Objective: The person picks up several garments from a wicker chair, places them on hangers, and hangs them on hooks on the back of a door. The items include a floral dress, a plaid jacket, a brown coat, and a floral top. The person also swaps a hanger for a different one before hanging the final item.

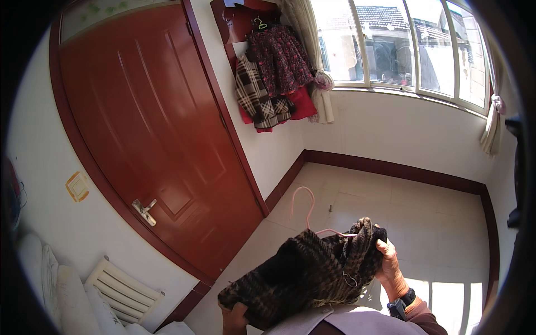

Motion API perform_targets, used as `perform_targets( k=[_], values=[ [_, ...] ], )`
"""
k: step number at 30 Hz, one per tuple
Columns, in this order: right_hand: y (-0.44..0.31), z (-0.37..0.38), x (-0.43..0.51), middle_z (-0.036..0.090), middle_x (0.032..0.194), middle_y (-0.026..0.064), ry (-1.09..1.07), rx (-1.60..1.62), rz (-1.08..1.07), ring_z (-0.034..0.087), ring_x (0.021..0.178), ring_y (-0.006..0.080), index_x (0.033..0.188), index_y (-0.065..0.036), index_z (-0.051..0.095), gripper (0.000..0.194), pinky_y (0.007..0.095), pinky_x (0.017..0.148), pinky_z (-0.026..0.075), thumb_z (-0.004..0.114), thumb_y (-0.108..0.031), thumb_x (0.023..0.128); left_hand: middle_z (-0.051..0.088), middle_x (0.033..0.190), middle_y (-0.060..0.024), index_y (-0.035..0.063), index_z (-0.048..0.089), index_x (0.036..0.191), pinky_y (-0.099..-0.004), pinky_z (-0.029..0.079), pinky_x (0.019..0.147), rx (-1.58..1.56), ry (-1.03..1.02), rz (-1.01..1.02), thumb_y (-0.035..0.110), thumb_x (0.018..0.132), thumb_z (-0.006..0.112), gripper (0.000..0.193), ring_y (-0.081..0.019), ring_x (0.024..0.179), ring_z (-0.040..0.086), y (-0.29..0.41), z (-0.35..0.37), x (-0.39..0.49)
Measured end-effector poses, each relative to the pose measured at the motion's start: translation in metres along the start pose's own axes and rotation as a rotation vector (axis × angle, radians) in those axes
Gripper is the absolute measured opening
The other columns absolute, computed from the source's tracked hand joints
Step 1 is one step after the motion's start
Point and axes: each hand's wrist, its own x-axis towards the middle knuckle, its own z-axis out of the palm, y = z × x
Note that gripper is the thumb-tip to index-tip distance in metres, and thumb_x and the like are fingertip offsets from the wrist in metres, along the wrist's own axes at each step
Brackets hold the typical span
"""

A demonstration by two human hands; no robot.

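Close in front of my chest I hold up a dark brown and black patterned garment (310,268) with a furry lining. A pink clothes hanger (309,209) is inside it, its hook sticking up past the collar. My left hand (234,316) grips the garment's lower left edge. At the right end, near the shoulder, my right hand (388,259) pinches the fabric with the thumb on top. A small ring-shaped zipper pull (350,280) hangs from the front. A black wrist device (401,305) sits on my right wrist.
Ahead on the left is a closed red-brown door (159,125) with a metal handle (145,211). Several clothes (278,63) hang from a wall rack beside the window (398,46). A cream radiator (125,289) and white bedding (71,293) stand at lower left. Pale floor tiles (423,226) lie beyond the garment.
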Motion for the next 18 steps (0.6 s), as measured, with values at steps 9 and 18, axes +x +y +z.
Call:
perform_targets(
  k=[9, 18],
  values=[
    [0.004, 0.024, 0.204, 0.058, 0.116, 0.0102, -0.097, -0.194, -0.077, 0.058, 0.102, 0.0229, 0.126, -0.001, 0.044, 0.064, 0.0367, 0.091, 0.046, 0.069, -0.013, 0.068, 0.061, 0.111, -0.0114, 0.0014, 0.064, 0.1, -0.0396, 0.043, 0.089, 0.755, -0.043, 0.581, 0.01, 0.073, 0.061, 0.028, -0.0258, 0.101, 0.058, -0.043, 0.038, 0.214],
    [0.05, -0.039, 0.286, 0.058, 0.113, 0.0108, -0.188, -0.278, -0.151, 0.058, 0.1, 0.0189, 0.128, 0.003, 0.04, 0.066, 0.0331, 0.089, 0.047, 0.067, -0.007, 0.069, 0.06, 0.114, -0.0167, -0.0018, 0.065, 0.099, -0.0443, 0.042, 0.092, 1.042, 0.1, 0.78, 0.016, 0.077, 0.065, 0.028, -0.0331, 0.105, 0.057, -0.105, 0.055, 0.259]
  ],
)
